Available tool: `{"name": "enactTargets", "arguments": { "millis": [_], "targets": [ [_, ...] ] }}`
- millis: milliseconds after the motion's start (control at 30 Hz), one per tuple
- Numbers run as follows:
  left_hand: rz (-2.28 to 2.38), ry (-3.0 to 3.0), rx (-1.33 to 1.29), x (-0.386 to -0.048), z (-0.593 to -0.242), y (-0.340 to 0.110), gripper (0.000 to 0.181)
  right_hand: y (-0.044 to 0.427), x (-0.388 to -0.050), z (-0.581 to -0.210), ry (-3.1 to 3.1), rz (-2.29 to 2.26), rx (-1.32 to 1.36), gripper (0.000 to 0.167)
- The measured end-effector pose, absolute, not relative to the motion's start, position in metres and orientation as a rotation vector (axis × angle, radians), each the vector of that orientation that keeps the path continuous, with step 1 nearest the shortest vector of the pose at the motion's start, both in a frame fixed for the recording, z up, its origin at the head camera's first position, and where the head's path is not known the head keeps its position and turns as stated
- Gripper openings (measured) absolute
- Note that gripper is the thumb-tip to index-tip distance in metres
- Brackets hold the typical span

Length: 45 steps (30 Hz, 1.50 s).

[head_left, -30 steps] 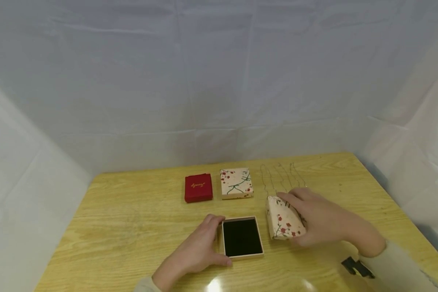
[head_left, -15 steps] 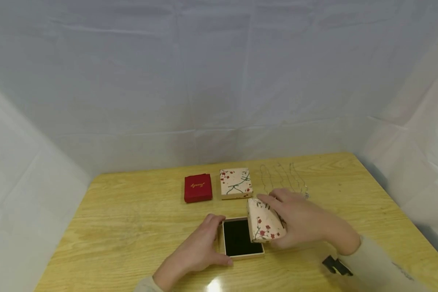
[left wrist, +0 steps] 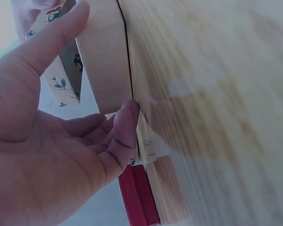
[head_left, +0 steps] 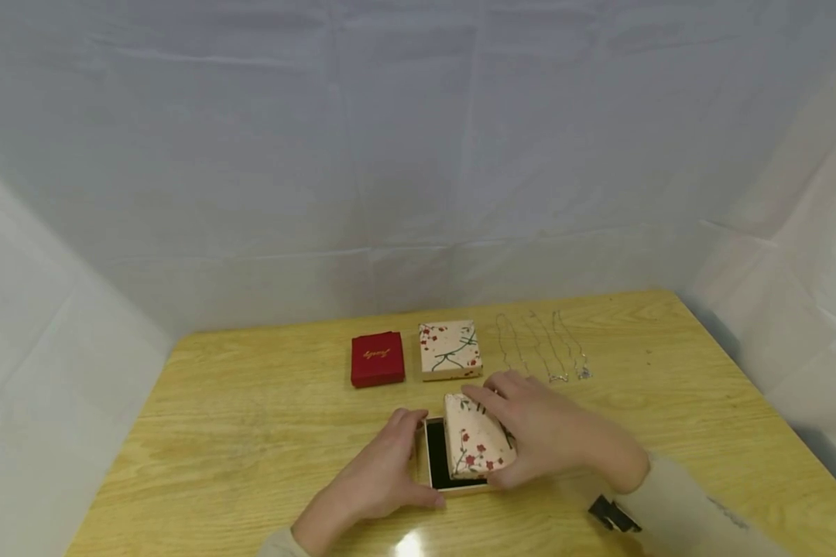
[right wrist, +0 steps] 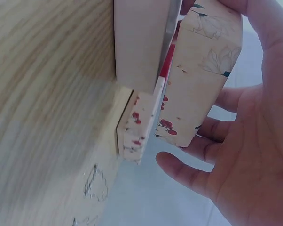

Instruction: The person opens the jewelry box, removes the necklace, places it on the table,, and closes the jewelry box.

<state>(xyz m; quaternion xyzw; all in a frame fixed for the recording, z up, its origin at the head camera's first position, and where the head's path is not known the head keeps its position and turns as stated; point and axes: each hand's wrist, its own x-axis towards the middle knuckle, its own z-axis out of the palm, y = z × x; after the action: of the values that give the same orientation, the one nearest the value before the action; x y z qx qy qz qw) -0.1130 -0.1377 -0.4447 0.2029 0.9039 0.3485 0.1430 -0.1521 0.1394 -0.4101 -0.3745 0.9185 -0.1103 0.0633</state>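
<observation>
My right hand (head_left: 539,433) holds a cream box lid (head_left: 481,445) printed with red blossoms, tilted over the box base (head_left: 437,464). Much of the base's black lining is hidden under the lid. Its left side and near edge still show. My left hand (head_left: 383,472) grips the base at its left corners, thumb at the near one and fingers at the far one. In the left wrist view the thumb and fingertips touch the plain cream wall of the base (left wrist: 106,52). The right wrist view has the lid (right wrist: 198,80) apart from the base, between thumb and fingers.
A red box (head_left: 378,360) with gold lettering stands farther back on the wooden table (head_left: 237,433). Beside it is a closed flowered box (head_left: 450,352). Thin silver necklaces (head_left: 571,344) lie in rows to the right. White sheeting (head_left: 418,155) surrounds the table's back and sides.
My right hand has carried the tilted lid leftward, from beside the base to over it. The necklace ends have come into sight behind it. My left hand has stayed in place on the base.
</observation>
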Motion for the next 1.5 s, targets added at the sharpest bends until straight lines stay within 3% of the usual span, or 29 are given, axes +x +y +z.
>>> {"name": "enactTargets", "arguments": {
  "millis": [533,1067,1500],
  "targets": [
    [1.009,2.592,0.586,-0.113,-0.446,-0.138,0.122,0.115,-0.149,-0.417,2.742,-0.294,-1.158,0.116],
    [1.074,2.543,0.564,-0.113,-0.446,-0.137,0.137,0.108,-0.149,-0.421,2.729,-0.267,-1.191,0.111],
    [1.095,2.542,0.564,-0.112,-0.443,-0.138,0.128,0.107,-0.149,-0.424,2.700,-0.270,-1.169,0.112]
  ]
}}
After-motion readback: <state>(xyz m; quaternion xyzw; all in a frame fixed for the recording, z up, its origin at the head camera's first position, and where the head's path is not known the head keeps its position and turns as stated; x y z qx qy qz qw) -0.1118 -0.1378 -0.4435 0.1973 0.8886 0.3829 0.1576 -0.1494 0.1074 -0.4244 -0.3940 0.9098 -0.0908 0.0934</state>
